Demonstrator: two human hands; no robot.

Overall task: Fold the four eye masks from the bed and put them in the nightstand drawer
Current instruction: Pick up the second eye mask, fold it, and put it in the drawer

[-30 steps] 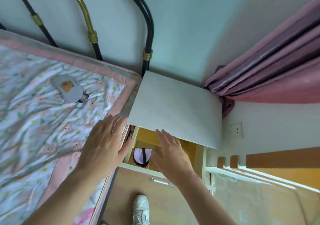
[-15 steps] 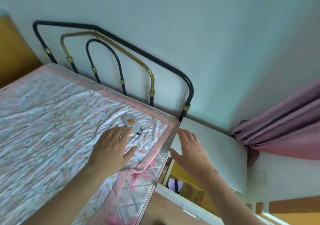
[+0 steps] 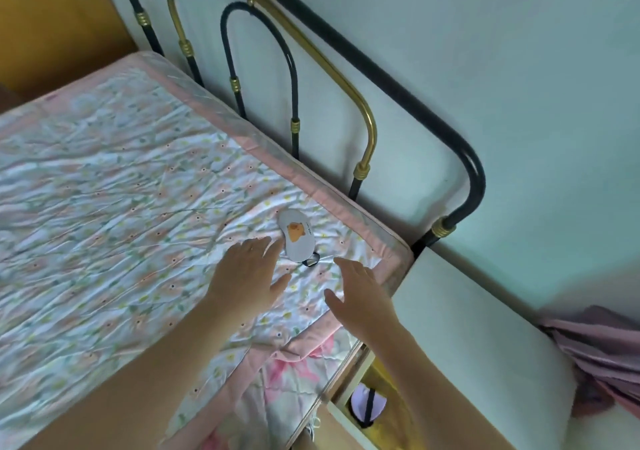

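A grey eye mask [image 3: 296, 236] with an orange animal print lies flat on the floral bedspread [image 3: 114, 207], near the bed's far right corner. My left hand [image 3: 246, 274] hovers just left of it, fingers spread, fingertips almost at its edge. My right hand [image 3: 358, 293] is open too, a little to the right of and below the mask. Neither hand holds anything. At the lower right the nightstand drawer [image 3: 349, 411] stands open, and a folded white mask with a black strap [image 3: 367, 404] rests inside it.
The white nightstand top [image 3: 467, 338] sits right of the bed, above the drawer. A black and brass metal headboard [image 3: 360, 68] runs along the wall behind. Pink curtain fabric [image 3: 602, 349] bunches at the far right. A wooden panel [image 3: 52, 16] fills the top left.
My view swung from the open drawer up to the bed. Both hands left the drawer area and moved over the bedspread toward the grey mask; the right hand crossed from the nightstand onto the bed.
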